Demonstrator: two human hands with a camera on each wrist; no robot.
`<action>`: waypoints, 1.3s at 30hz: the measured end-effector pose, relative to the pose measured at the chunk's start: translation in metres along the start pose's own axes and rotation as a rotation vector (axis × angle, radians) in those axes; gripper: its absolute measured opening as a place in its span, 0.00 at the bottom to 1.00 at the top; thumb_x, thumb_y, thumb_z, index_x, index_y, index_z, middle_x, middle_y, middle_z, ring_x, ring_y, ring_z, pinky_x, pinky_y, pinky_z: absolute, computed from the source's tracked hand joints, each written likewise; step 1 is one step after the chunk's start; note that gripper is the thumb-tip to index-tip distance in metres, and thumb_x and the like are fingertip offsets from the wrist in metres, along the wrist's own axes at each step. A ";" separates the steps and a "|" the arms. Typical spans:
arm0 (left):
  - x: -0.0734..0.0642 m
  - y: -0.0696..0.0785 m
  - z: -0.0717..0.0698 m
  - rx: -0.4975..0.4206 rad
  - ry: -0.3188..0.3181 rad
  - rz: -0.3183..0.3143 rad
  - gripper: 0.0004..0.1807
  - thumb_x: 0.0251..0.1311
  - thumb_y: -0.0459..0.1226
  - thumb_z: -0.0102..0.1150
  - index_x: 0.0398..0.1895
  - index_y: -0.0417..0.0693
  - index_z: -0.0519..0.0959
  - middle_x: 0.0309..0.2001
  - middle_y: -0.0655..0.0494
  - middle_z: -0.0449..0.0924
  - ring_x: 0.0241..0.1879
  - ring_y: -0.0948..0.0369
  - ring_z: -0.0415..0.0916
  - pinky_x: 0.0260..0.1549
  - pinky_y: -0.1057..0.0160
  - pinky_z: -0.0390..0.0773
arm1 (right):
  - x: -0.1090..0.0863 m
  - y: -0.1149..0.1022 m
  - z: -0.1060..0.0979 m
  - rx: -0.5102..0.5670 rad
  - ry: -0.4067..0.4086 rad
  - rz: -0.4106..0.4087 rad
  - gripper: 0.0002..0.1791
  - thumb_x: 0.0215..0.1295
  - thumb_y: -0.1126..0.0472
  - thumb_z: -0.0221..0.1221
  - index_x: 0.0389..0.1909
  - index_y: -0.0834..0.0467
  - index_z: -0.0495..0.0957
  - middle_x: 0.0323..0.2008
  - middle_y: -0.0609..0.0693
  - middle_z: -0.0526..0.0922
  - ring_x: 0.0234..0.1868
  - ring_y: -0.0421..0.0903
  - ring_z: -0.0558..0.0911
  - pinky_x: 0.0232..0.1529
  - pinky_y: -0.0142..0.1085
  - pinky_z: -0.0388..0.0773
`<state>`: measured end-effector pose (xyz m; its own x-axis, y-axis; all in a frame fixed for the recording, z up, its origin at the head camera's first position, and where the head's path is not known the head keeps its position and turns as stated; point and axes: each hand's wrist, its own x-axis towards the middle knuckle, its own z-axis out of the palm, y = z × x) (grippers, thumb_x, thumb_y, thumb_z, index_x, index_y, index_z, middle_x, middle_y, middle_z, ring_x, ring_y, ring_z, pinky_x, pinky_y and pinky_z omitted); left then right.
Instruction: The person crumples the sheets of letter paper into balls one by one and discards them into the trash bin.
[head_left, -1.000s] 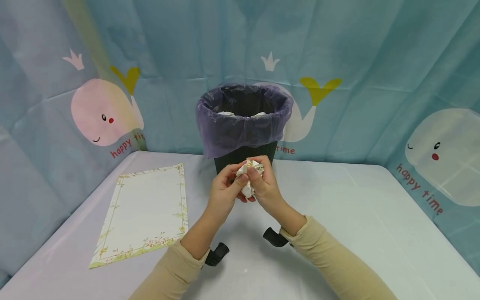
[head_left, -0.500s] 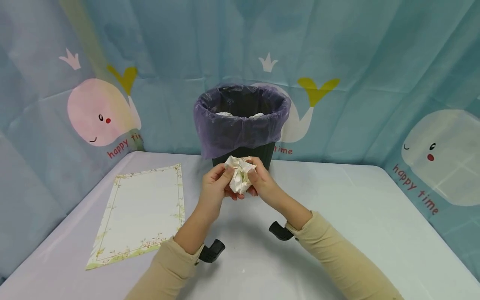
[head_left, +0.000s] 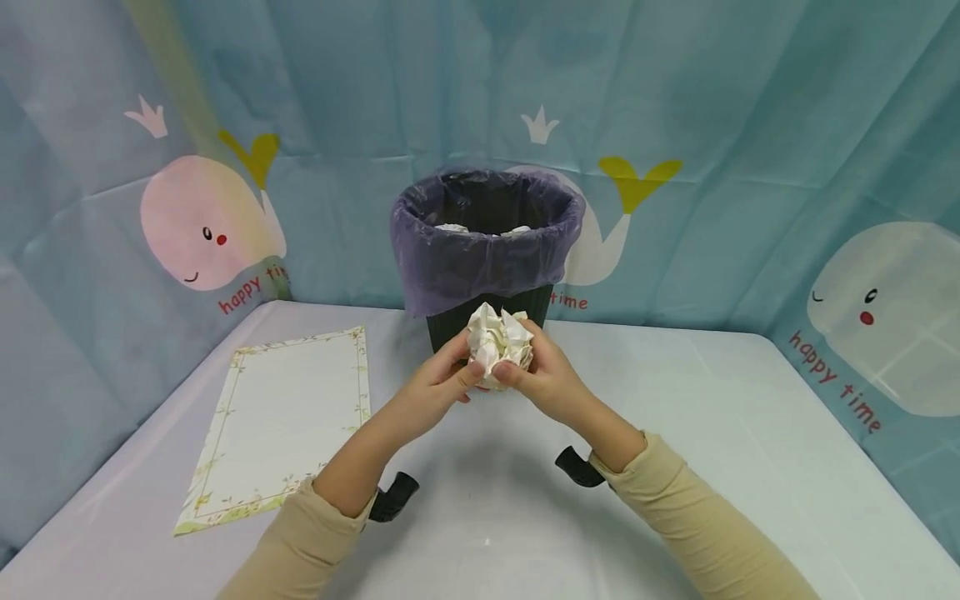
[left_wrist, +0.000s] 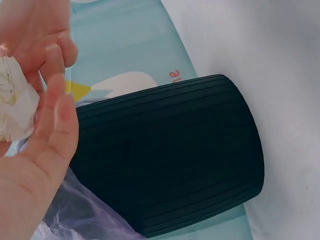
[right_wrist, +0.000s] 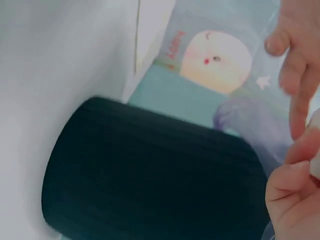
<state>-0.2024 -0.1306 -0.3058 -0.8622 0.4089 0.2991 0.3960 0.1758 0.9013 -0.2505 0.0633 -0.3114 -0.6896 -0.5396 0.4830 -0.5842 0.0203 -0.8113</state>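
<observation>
L hand [head_left: 431, 390]: curled round L side of the ball, thumb on near face; fingers narrowed to the ball's width.
R hand [head_left: 553, 382]: same on R side, thumb tip near L thumb; most far-side fingers hidden in head view.
Paper ball [head_left: 498, 343]: crumpled, white w/ yellowish tint, held btwn both hands above table, in front of bin, below its rim.
Handling: prob. v. light, soft & springy; likely loosens if grip slackens; not slippery or fragile, I'd say.
Hold: best cupped both sides, thumbs near, fingers behind; loose folds on top look a poor grip.
Bin [left_wrist: 170, 155]: dark, ribbed, upright at back of table.
Bag liner [head_left: 480, 271]: purple, folded over bin rim; white bits [head_left: 452, 227] inside, prob. paper.
Sheet [head_left: 292, 412]: flat on L of table [head_left: 750, 450], floral border; L forearm overlaps its near R corner in view.
Backdrop [head_left: 750, 92]: blue, whale prints.
</observation>
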 end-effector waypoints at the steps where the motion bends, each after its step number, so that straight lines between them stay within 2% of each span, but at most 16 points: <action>1: -0.001 0.001 0.000 0.012 0.006 0.002 0.40 0.69 0.52 0.48 0.76 0.41 0.50 0.61 0.39 0.64 0.50 0.50 0.73 0.46 0.53 0.75 | 0.000 -0.001 0.001 0.026 0.002 0.000 0.59 0.51 0.24 0.57 0.63 0.73 0.58 0.44 0.62 0.75 0.38 0.44 0.76 0.36 0.32 0.78; 4: -0.003 0.001 0.001 0.055 0.043 0.035 0.39 0.69 0.50 0.51 0.76 0.42 0.51 0.68 0.42 0.56 0.61 0.49 0.64 0.58 0.47 0.67 | 0.000 -0.001 0.005 0.077 -0.006 -0.004 0.61 0.52 0.25 0.57 0.64 0.74 0.54 0.45 0.64 0.73 0.39 0.42 0.76 0.38 0.31 0.78; 6: -0.005 0.001 0.005 0.080 0.083 0.068 0.38 0.69 0.49 0.52 0.75 0.41 0.53 0.72 0.43 0.53 0.68 0.49 0.57 0.64 0.44 0.60 | 0.001 0.000 0.008 0.084 0.001 -0.017 0.59 0.52 0.24 0.55 0.61 0.75 0.56 0.44 0.65 0.74 0.40 0.40 0.76 0.40 0.29 0.77; 8: -0.004 0.001 0.011 0.070 0.147 0.103 0.36 0.69 0.46 0.53 0.73 0.39 0.56 0.72 0.43 0.54 0.70 0.49 0.53 0.65 0.45 0.58 | 0.001 0.004 0.013 0.099 0.034 -0.042 0.56 0.54 0.25 0.55 0.57 0.75 0.57 0.42 0.61 0.74 0.39 0.38 0.76 0.40 0.28 0.77; 9: -0.004 0.001 0.015 0.033 0.176 0.115 0.34 0.69 0.43 0.54 0.72 0.37 0.57 0.71 0.42 0.57 0.70 0.50 0.55 0.64 0.47 0.61 | 0.001 0.006 0.015 0.110 0.062 -0.057 0.54 0.56 0.25 0.54 0.54 0.74 0.58 0.40 0.58 0.75 0.38 0.38 0.76 0.38 0.28 0.76; 12: -0.002 0.002 0.029 -0.123 0.297 0.107 0.25 0.67 0.32 0.56 0.65 0.31 0.65 0.60 0.40 0.70 0.59 0.53 0.68 0.54 0.58 0.75 | 0.001 0.012 0.025 0.143 0.180 -0.132 0.46 0.60 0.28 0.54 0.45 0.73 0.61 0.34 0.49 0.74 0.33 0.36 0.74 0.32 0.26 0.75; 15: 0.001 0.002 0.040 -0.309 0.439 0.067 0.16 0.62 0.24 0.57 0.52 0.25 0.70 0.45 0.46 0.77 0.44 0.60 0.74 0.40 0.67 0.78 | 0.001 0.017 0.035 0.211 0.274 -0.204 0.40 0.64 0.34 0.56 0.37 0.73 0.61 0.30 0.43 0.74 0.29 0.35 0.73 0.27 0.24 0.72; 18: 0.004 0.002 0.045 -0.400 0.560 0.020 0.10 0.59 0.23 0.59 0.41 0.21 0.73 0.34 0.55 0.78 0.34 0.64 0.75 0.34 0.70 0.77 | 0.001 0.021 0.042 0.253 0.332 -0.248 0.36 0.67 0.39 0.56 0.34 0.73 0.61 0.28 0.40 0.74 0.27 0.34 0.72 0.25 0.23 0.71; 20: 0.006 0.000 0.045 -0.415 0.601 -0.008 0.09 0.58 0.23 0.60 0.38 0.20 0.74 0.30 0.57 0.78 0.32 0.64 0.74 0.33 0.70 0.76 | 0.000 0.022 0.045 0.240 0.366 -0.249 0.34 0.68 0.42 0.56 0.33 0.73 0.63 0.27 0.40 0.74 0.27 0.34 0.72 0.25 0.23 0.71; 24: 0.008 -0.004 0.042 -0.422 0.612 -0.077 0.04 0.59 0.24 0.61 0.34 0.26 0.78 0.28 0.60 0.78 0.32 0.65 0.74 0.35 0.68 0.76 | 0.000 0.020 0.044 0.148 0.373 -0.181 0.34 0.68 0.40 0.55 0.35 0.73 0.66 0.28 0.45 0.74 0.28 0.35 0.73 0.26 0.25 0.72; 27: 0.009 -0.005 0.035 -0.444 0.614 -0.119 0.01 0.61 0.26 0.59 0.34 0.33 0.80 0.28 0.61 0.78 0.32 0.66 0.75 0.36 0.68 0.76 | -0.001 0.013 0.039 0.073 0.301 -0.103 0.41 0.64 0.32 0.54 0.48 0.71 0.67 0.37 0.54 0.75 0.35 0.39 0.75 0.32 0.26 0.75; 30: 0.008 -0.002 0.029 -0.482 0.631 -0.124 0.03 0.64 0.28 0.57 0.38 0.35 0.80 0.27 0.60 0.79 0.27 0.67 0.77 0.29 0.70 0.77 | -0.003 0.005 0.033 0.049 0.204 -0.077 0.54 0.58 0.28 0.56 0.67 0.69 0.54 0.51 0.64 0.70 0.45 0.47 0.75 0.41 0.29 0.77; 32: 0.008 0.001 0.025 -0.496 0.642 -0.126 0.06 0.66 0.29 0.56 0.41 0.34 0.79 0.27 0.59 0.79 0.23 0.67 0.78 0.22 0.70 0.78 | -0.005 0.000 0.030 0.032 0.140 -0.079 0.61 0.54 0.27 0.58 0.73 0.66 0.44 0.60 0.67 0.62 0.50 0.52 0.73 0.43 0.31 0.77; 34: 0.008 0.003 0.023 -0.485 0.644 -0.123 0.08 0.66 0.30 0.56 0.43 0.31 0.78 0.27 0.58 0.79 0.22 0.67 0.79 0.18 0.70 0.78 | -0.007 -0.004 0.028 -0.003 0.092 -0.084 0.64 0.52 0.27 0.59 0.74 0.64 0.42 0.63 0.68 0.60 0.50 0.55 0.73 0.42 0.33 0.78; 37: 0.006 0.006 0.020 -0.411 0.621 -0.118 0.10 0.66 0.29 0.57 0.45 0.27 0.77 0.28 0.57 0.79 0.23 0.66 0.79 0.20 0.69 0.78 | -0.006 -0.008 0.024 -0.051 0.038 -0.079 0.61 0.49 0.27 0.60 0.72 0.63 0.48 0.62 0.67 0.61 0.48 0.55 0.74 0.37 0.35 0.79; 39: 0.004 0.008 0.020 -0.351 0.595 -0.104 0.11 0.65 0.29 0.58 0.44 0.26 0.77 0.28 0.57 0.79 0.24 0.65 0.78 0.21 0.68 0.79 | -0.005 -0.007 0.022 -0.063 0.028 -0.089 0.56 0.51 0.28 0.60 0.68 0.63 0.53 0.58 0.66 0.66 0.45 0.53 0.75 0.35 0.35 0.80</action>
<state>-0.1966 -0.1101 -0.3039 -0.9562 -0.1724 0.2367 0.2634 -0.1529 0.9525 -0.2333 0.0473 -0.3151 -0.6446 -0.5181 0.5622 -0.6692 0.0269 -0.7426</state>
